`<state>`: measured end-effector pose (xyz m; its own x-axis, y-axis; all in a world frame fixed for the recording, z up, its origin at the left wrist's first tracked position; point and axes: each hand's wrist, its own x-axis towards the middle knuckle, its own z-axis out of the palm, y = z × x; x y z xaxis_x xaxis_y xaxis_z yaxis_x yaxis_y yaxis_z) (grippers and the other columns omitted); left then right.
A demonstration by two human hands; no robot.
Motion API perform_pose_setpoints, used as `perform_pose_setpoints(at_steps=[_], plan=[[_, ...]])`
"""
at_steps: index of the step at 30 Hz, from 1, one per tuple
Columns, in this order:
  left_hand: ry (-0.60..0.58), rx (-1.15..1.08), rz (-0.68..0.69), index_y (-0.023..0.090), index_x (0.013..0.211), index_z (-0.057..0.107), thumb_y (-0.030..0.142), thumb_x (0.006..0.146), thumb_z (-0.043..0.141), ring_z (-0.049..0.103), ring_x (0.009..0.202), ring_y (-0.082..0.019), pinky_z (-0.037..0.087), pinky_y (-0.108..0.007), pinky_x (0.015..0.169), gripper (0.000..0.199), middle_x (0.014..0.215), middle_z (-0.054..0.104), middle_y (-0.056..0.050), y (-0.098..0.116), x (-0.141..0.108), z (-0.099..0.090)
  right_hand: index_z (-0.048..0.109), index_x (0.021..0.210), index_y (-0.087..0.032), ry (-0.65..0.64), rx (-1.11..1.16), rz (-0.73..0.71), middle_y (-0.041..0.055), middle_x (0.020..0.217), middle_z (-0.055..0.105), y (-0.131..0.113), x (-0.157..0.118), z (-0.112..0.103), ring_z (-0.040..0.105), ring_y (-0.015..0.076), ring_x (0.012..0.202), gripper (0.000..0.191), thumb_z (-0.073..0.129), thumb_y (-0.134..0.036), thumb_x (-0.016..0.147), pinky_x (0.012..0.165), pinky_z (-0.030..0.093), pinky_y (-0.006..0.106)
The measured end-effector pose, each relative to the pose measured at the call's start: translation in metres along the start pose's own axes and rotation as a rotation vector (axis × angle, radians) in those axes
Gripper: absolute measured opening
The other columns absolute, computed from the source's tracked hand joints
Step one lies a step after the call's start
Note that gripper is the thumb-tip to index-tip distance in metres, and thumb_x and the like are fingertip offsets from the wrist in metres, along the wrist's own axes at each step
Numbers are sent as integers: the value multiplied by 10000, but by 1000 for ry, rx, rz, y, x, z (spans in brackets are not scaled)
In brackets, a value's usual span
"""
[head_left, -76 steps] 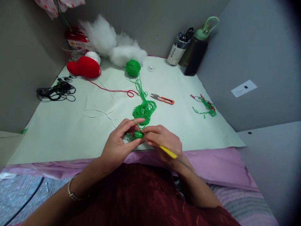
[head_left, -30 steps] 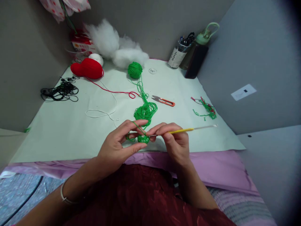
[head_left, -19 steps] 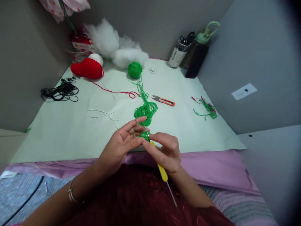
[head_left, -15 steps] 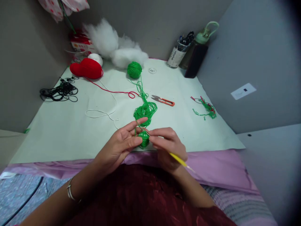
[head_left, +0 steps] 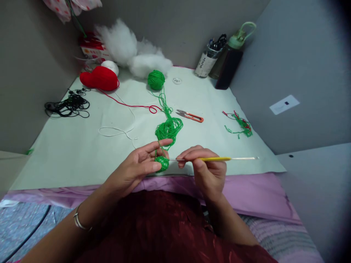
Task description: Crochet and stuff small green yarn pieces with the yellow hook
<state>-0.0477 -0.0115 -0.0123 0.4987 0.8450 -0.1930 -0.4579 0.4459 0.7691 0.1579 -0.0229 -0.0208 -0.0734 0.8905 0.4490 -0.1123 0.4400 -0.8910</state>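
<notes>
Green crocheted piece [head_left: 163, 164], small and rounded, sits in the head view at the near edge of the pale surface [head_left: 68, 157], pinched between the thumb and fingers of the left hand [head_left: 137, 164]. That hand's index finger is stretched out, with a green strand running over it. The right hand [head_left: 210, 171] pinches the yellow-handled hook [head_left: 216, 159], held nearly level; one metal end reaches the piece's right edge, and the other points right. Whether the tip is inside a stitch is too small to tell.

Just beyond the left fingers lies the loose green yarn [head_left: 168, 128], with strands leading back to the green yarn ball [head_left: 156, 80]. The orange-handled snips [head_left: 192, 116] lie to the right of these strands. A red yarn bundle [head_left: 100, 78] and a white ball [head_left: 110, 67] rest at the far left, near the fluffy white stuffing [head_left: 120, 44]. Tangled black cord [head_left: 68, 106] lies nearer, by the left edge.
</notes>
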Motion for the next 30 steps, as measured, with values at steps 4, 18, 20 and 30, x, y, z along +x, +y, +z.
perform_pose_setpoints(at_steps=[4,18,20,30], plan=[[-72,-79,-50,198,1307,746,317,853,759,614,709,-134,504,-259,674,470,868,659,-36,-2,2,1,791,994,-237,5,193,131,35,870,777,4,1,0,706,139,664,152,657,-307,1002,622,604,284],[-75,-66,-32,218,1278,749,333,968,689,644,726,-117,508,-219,646,336,936,688,-52,-6,2,-1,758,887,-206,59,268,231,21,746,734,4,6,2,654,127,572,202,739,-402,931,519,566,243],[-67,41,29,251,1303,739,276,912,770,673,861,-137,532,-234,768,393,1012,694,-44,-8,3,-1,747,880,-204,42,293,244,19,740,728,4,7,5,645,120,560,205,739,-402,931,506,553,230],[46,186,122,307,1295,721,192,776,897,683,1081,-162,500,-276,1009,560,1072,724,-8,-18,4,8,794,975,-256,111,113,56,34,914,762,18,-1,15,666,140,719,124,689,-320,981,635,555,275]])
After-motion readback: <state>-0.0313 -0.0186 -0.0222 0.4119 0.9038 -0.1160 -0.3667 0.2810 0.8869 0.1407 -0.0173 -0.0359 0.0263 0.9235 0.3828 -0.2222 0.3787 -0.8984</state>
